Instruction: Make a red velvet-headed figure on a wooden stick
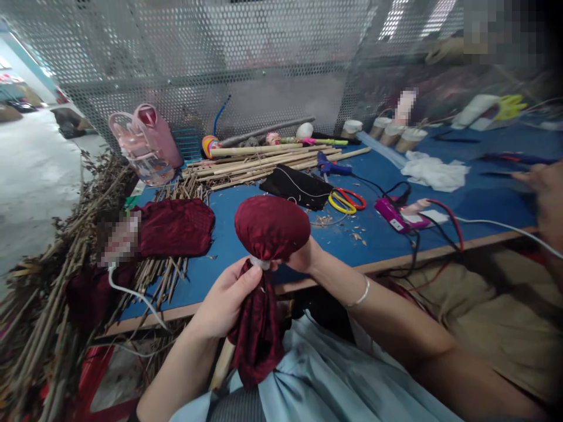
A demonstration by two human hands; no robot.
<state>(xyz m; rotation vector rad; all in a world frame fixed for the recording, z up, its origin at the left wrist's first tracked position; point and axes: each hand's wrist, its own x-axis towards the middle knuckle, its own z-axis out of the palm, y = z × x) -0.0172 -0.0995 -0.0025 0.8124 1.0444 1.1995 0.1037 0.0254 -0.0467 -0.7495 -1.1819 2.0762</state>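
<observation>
A round head wrapped in dark red cloth (272, 225) is held over the front edge of the blue table. White tape (260, 263) circles its neck, and loose red cloth (259, 334) hangs below beside a pale wooden stick (222, 364). My left hand (229, 293) is closed round the neck, its thumb on the tape. Behind and under the right side of the head is my right hand (303, 256), its fingers partly hidden by the cloth. Another folded red cloth (176, 227) lies on the table at the left.
Dried stalks (35, 328) fill the left side. Pale sticks (264, 161), black cloth (294, 186), scissors (347, 201), a blue glue gun (333, 165) and a purple power strip (402, 215) lie behind my hands. Another person's hand (548, 187) is at the right.
</observation>
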